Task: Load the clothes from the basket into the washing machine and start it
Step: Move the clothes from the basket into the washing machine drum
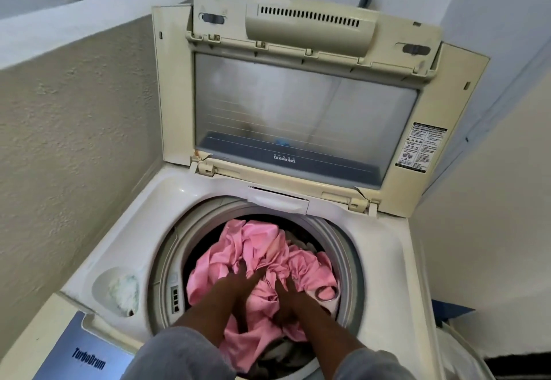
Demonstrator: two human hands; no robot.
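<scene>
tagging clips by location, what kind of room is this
Probably a home laundry corner: a top-loading washing machine stands between plastered walls with its lid raised, and the left hand and right hand press a pink garment into its drum.

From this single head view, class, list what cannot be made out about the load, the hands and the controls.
1. Basket: outside the head view; clothes left unknown.
2. Left hand and right hand: fingers sunk in pink cloth folds, head view; gripping or pressing unclear.
3. Control panel: cut by the bottom-left edge; no buttons show.
4. Lid sticker: print too small to read.
</scene>
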